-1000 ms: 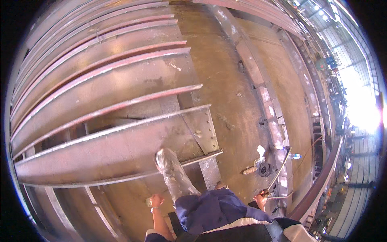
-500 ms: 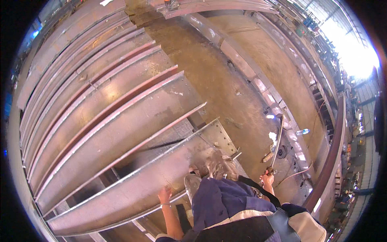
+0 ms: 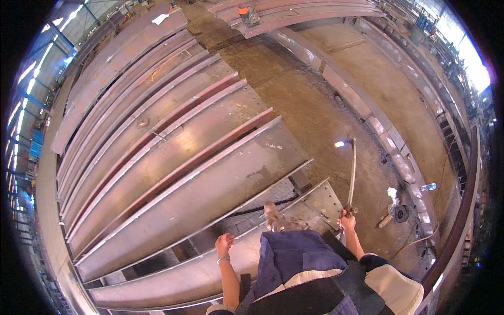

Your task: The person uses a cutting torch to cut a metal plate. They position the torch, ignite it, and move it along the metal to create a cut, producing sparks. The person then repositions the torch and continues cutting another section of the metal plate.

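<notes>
My right hand (image 3: 347, 222) is closed on the handle end of a long gas cutting torch (image 3: 352, 176). The tube points away from me, and its bent head has a bright white-blue flame or glow at the tip. That tip hangs over the brown floor, right of the steel beams. My left hand (image 3: 224, 243) is held out over the nearest steel beam (image 3: 205, 273), empty, with its fingers loosely apart. My boots (image 3: 289, 224) are on that beam, near its end plate (image 3: 326, 202) with bolt holes.
Several large steel beams (image 3: 226, 170) lie side by side at the left, with gaps between the near ones. Right of me are a plastic bottle (image 3: 428, 187), a black round disc (image 3: 401, 213) and a hose (image 3: 412, 243). A long steel girder (image 3: 362, 107) curves along the floor.
The view has shifted forward and left over the beams. My left hand has lifted off the near beam edge. The torch has swung left, closer to the beam ends, still in my right hand.
</notes>
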The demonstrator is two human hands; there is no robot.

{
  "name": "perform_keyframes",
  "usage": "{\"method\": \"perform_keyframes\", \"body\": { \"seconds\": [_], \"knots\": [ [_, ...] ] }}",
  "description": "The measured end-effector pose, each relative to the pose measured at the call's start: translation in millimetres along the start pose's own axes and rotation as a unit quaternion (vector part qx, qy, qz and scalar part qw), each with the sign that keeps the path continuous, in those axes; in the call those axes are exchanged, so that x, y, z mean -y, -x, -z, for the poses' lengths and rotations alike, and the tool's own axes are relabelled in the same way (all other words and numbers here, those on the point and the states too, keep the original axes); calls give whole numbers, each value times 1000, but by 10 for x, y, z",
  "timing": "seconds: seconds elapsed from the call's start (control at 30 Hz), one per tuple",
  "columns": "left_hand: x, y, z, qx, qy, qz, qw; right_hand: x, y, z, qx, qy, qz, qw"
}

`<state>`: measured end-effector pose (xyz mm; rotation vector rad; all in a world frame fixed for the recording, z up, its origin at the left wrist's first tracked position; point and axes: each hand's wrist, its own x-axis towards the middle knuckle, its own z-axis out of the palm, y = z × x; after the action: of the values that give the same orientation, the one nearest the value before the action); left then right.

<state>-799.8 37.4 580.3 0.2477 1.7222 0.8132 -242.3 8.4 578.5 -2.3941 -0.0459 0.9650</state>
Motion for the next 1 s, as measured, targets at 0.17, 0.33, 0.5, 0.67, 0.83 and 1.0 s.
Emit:
{"method": "perform_keyframes", "body": {
  "seconds": [0.17,0.33,0.5,0.67,0.83,1.0],
  "knots": [
    [-138,-367,464,-70,71,2,995,817,362,-500,34,70,86,993],
    [186,-507,771,29,-170,29,985,1031,493,-590,21,93,113,989],
    [106,-544,725,-2,-132,160,978,718,457,-533,1,13,6,1000],
    [-605,-1141,686,70,-207,182,959,192,731,-448,-78,-91,-32,992],
    [-1574,-2004,475,93,-245,149,954,-289,1181,-604,-178,-191,-112,959],
    [-2799,-3358,114,206,-300,87,927,-446,1868,-1318,-293,-288,-103,906]
  ]
}}
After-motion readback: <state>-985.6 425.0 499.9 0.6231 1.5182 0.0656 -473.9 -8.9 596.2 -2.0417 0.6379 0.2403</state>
